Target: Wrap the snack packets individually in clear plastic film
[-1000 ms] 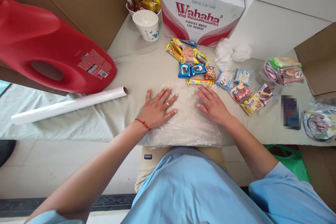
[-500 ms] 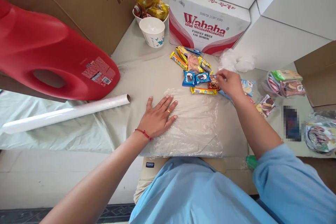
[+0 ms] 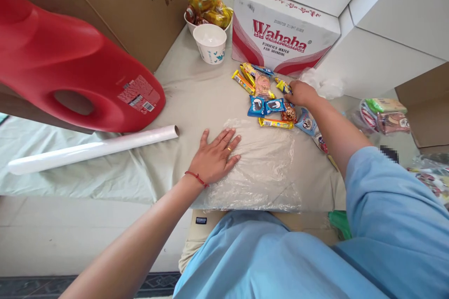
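Your right hand [image 3: 303, 93] is pinching the end of a small yellow packet [image 3: 282, 86] between thumb and fingers, holding it beside the snack pile, just in front of the Wahaha water carton [image 3: 280, 39]. Your left hand [image 3: 217, 156], fingers spread and gripping nothing, is pressing palm-down on the left part of a clear plastic sheet [image 3: 263, 168] lying at the table's near edge. Just below the pinched packet, two blue packets [image 3: 257, 106] are lying next to a brown cookie packet [image 3: 289, 112], with a yellow bar [image 3: 276, 123] resting near the sheet's far edge. A pink packet [image 3: 263, 85] is sitting to the left of your right hand, and crumpled white plastic [image 3: 329, 87] is lying behind it. Farther left, a white roll [image 3: 94, 148] is stretching across the tablecloth [image 3: 196, 98] below a large red jug [image 3: 115, 70], while a paper cup [image 3: 211, 50] is standing near the carton.
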### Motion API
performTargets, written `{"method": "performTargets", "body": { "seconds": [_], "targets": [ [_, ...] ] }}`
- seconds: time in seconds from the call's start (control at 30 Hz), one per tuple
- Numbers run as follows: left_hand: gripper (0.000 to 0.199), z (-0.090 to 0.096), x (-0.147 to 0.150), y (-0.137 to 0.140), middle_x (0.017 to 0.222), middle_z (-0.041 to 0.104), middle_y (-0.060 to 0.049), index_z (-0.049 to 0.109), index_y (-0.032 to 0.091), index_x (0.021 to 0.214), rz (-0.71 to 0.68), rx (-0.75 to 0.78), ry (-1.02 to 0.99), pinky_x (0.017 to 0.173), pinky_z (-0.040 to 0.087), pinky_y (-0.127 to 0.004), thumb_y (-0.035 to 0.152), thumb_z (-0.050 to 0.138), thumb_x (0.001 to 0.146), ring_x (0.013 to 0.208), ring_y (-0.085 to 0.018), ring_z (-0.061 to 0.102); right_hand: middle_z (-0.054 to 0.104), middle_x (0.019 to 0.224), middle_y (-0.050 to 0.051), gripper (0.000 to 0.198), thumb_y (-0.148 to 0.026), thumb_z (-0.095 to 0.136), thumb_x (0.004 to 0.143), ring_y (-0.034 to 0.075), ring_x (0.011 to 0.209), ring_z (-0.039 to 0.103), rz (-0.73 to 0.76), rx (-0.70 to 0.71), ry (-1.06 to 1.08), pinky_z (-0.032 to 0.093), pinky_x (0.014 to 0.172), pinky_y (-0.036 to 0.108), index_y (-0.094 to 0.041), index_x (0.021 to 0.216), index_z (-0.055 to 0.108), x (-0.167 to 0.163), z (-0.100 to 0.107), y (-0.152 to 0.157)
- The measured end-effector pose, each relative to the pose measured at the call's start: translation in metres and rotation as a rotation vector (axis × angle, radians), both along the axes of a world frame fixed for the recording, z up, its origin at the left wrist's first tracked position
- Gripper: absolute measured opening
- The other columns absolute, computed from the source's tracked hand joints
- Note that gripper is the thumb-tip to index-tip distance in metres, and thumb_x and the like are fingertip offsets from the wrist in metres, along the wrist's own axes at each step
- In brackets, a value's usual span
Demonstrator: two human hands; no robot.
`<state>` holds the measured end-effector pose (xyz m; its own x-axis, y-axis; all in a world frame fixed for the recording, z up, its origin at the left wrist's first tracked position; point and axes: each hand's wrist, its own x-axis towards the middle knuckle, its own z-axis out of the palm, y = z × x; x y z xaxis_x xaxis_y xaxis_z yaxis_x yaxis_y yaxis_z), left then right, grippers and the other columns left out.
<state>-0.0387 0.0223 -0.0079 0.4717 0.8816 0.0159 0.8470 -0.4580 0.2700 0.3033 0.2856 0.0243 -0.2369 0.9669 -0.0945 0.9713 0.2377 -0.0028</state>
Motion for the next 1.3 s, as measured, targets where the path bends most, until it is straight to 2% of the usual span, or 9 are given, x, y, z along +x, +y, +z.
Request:
{"method": "performTargets", "body": {
  "seconds": [0.17,0.3,0.4,0.5,0.57,0.73,1.03,1.17,1.3],
  "targets": [
    [0.061,0.000,0.000,0.000,0.175,0.030,-0.009,0.035,0.031,0.166,0.005,0.002,0.002,0.131,0.000,-0.070,0.053,0.034,0.109,0.161,-0.030,0.034,0.071,0.117,0.029,0.046,-0.036,0.072,0.094,0.023,0.097,0.063,-0.042,-0.009,-0.014,0.043,0.084,0.034,0.003,0.118,0.068,0.011,0.014,-0.019],
    [0.061,-0.001,0.001,0.000,0.175,0.030,-0.009,0.035,0.032,0.166,0.010,0.000,0.005,0.131,-0.001,-0.069,0.053,0.034,0.109,0.161,-0.030,0.034,0.071,0.119,0.025,0.042,-0.036,0.065,0.097,0.025,0.095,0.061,-0.032,0.080,0.044,0.044,0.082,0.036,-0.002,0.122,0.068,0.004,0.037,-0.037],
    [0.061,-0.001,0.001,0.000,0.175,0.031,-0.009,0.034,0.032,0.166,0.012,0.000,-0.001,0.131,-0.001,-0.069,0.053,0.034,0.109,0.161,-0.030,0.034,0.071,0.116,0.019,0.042,-0.040,0.062,0.098,0.027,0.093,0.062,0.130,0.081,0.159,0.047,0.082,0.037,-0.010,0.126,0.068,-0.007,0.052,-0.065],
    [0.061,0.000,0.001,0.000,0.175,0.031,-0.010,0.035,0.032,0.166,0.014,-0.002,-0.005,0.130,0.000,-0.069,0.053,0.035,0.109,0.161,-0.030,0.034,0.069,0.120,0.018,0.045,-0.041,0.062,0.096,0.031,0.102,0.063,0.364,-0.075,0.163,0.049,0.089,0.039,-0.013,0.131,0.065,-0.017,0.054,-0.099],
    [0.061,0.000,0.001,0.000,0.175,0.031,-0.009,0.035,0.032,0.166,0.014,-0.001,-0.001,0.130,0.000,-0.069,0.052,0.035,0.109,0.161,-0.031,0.034,0.067,0.125,0.020,0.045,-0.039,0.060,0.097,0.035,0.112,0.062,0.432,-0.151,0.083,0.049,0.094,0.042,-0.014,0.133,0.063,-0.020,0.047,-0.115],
    [0.062,0.001,0.002,-0.001,0.175,0.029,-0.010,0.035,0.030,0.166,0.014,0.001,0.018,0.130,0.003,-0.070,0.053,0.032,0.109,0.161,-0.031,0.034,0.061,0.136,0.024,0.048,-0.034,0.056,0.098,0.039,0.124,0.059,0.405,-0.167,-0.022,0.049,0.099,0.046,-0.010,0.139,0.059,-0.018,0.029,-0.129],
    [0.063,-0.001,0.011,-0.019,0.176,0.026,-0.011,0.034,0.029,0.167,0.055,-0.031,0.045,0.128,0.001,-0.073,0.053,0.030,0.109,0.162,-0.031,0.032,0.069,0.129,0.024,0.046,-0.031,0.061,0.093,0.039,0.120,0.064,0.362,-0.151,-0.164,0.048,0.096,0.044,-0.010,0.134,0.061,-0.025,0.026,-0.137],
    [0.063,-0.001,0.012,-0.020,0.176,0.027,-0.011,0.034,0.028,0.167,0.071,-0.026,0.045,0.129,0.002,-0.073,0.054,0.028,0.109,0.163,-0.030,0.030,0.074,0.121,0.020,0.039,-0.028,0.060,0.091,0.034,0.110,0.068,0.338,-0.193,-0.080,0.048,0.091,0.039,-0.013,0.127,0.064,-0.013,0.033,-0.138],
    [0.064,0.000,0.013,-0.021,0.176,0.027,-0.011,0.032,0.028,0.167,0.076,-0.020,0.029,0.129,0.003,-0.073,0.054,0.028,0.109,0.162,-0.031,0.031,0.073,0.124,0.017,0.045,-0.030,0.058,0.092,0.032,0.104,0.069,0.255,-0.082,0.154,0.050,0.085,0.037,-0.014,0.133,0.061,0.001,0.057,-0.155]
  ]
}}
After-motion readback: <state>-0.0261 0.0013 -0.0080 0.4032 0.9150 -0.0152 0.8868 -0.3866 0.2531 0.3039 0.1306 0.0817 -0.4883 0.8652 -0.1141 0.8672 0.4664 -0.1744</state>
